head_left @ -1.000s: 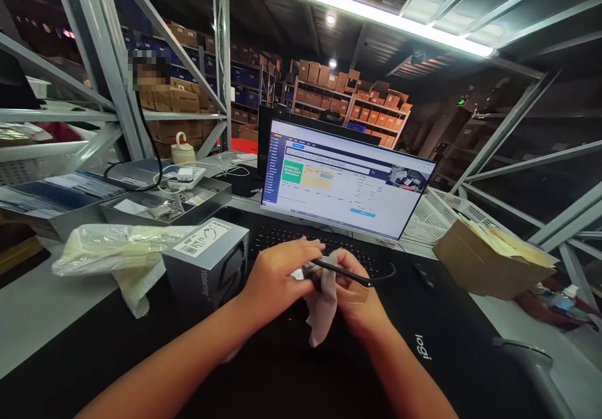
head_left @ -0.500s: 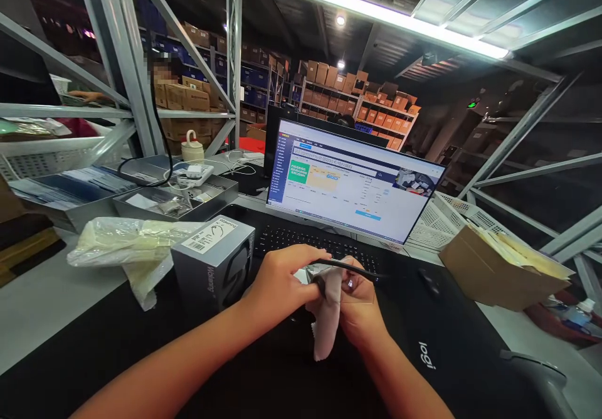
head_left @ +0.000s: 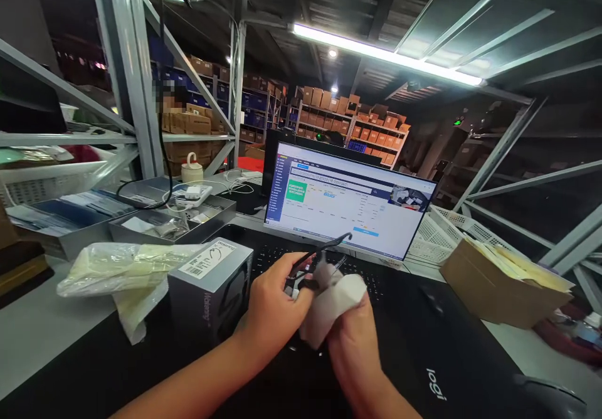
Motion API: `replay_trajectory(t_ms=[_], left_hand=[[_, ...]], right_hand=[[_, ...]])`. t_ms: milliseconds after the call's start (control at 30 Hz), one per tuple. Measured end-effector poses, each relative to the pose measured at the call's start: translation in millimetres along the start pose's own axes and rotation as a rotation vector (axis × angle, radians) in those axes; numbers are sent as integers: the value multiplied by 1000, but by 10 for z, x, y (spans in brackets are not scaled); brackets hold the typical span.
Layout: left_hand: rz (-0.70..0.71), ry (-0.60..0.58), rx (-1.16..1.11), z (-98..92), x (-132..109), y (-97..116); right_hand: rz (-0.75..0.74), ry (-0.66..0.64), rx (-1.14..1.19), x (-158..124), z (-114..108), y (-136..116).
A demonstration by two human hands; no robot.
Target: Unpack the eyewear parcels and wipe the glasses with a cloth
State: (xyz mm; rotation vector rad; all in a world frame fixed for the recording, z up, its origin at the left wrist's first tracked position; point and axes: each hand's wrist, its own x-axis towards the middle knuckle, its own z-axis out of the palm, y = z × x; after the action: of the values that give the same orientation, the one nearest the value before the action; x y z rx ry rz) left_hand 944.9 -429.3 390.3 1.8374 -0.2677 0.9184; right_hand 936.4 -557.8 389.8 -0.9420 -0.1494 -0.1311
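My left hand (head_left: pixel 277 297) is closed around a black curved-band headset (head_left: pixel 324 244), whose thin hooked end points up and right in front of the monitor. Its lower part is hidden by fingers and cloth. In my right hand (head_left: pixel 355 328) is a pale cloth (head_left: pixel 336 303), bunched against the headset and slightly blurred. Just left of my left hand stands a grey product box (head_left: pixel 211 287) with a white label on top. Beneath both hands, the black keyboard (head_left: pixel 273 249) lies partly covered.
Behind the keyboard a lit monitor (head_left: pixel 348 199) stands. Crumpled plastic wrap (head_left: pixel 117 268) lies left of the box, near grey trays (head_left: pixel 179 224). To the right are a mouse (head_left: pixel 431 300) and a cardboard box (head_left: pixel 503 287) of envelopes. A person (head_left: pixel 174 99) is beyond the metal frame.
The headset's free end has swung upward to the left. My right hand has turned and brought the cloth up over its fingers. The camera view has tilted up slightly.
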Motion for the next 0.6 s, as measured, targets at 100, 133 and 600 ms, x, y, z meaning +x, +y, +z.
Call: replay_trajectory(t_ms=[100, 133, 600], left_hand=[[-8, -21, -31, 68, -92, -7], [-3, -39, -38, 75, -123, 5], [65, -237, -95, 173, -359, -77]], right_hand=[[-119, 6, -227, -108, 81, 47], [-181, 17, -308, -131, 87, 53], [-316, -78, -557, -83, -80, -189]])
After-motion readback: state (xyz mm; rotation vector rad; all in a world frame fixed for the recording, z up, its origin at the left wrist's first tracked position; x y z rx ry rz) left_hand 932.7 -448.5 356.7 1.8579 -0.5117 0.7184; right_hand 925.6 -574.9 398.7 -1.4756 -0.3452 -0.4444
